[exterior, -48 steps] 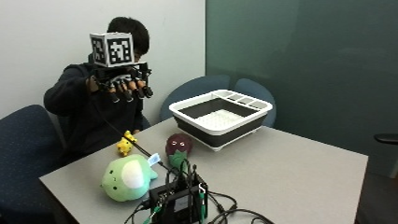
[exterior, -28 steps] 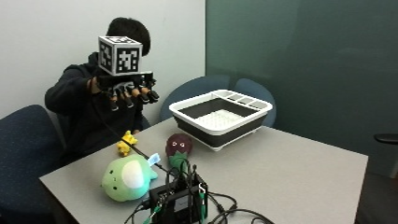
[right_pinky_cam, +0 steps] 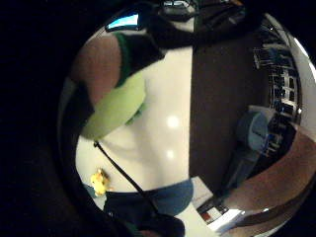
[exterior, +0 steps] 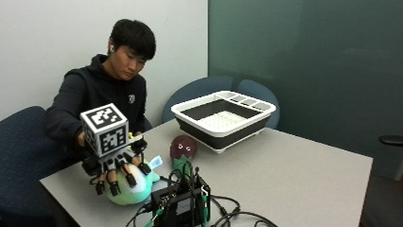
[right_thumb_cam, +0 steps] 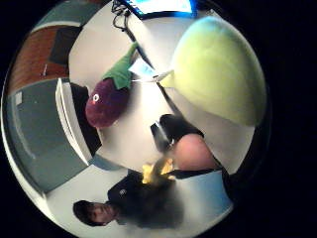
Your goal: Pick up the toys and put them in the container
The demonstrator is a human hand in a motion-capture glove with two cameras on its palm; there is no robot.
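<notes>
Grey table [exterior: 302, 165]; on it: green plush [exterior: 129, 191], eggplant plush [exterior: 183, 146], white container [exterior: 223, 119], black electronics w/ cables [exterior: 182, 203].

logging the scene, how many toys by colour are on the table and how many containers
green plush toy: 1
purple eggplant toy: 1
yellow toy: 1
white and black container: 1
total: 4

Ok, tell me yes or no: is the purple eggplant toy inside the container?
No, the eggplant toy sits on the table beside the container.
</notes>
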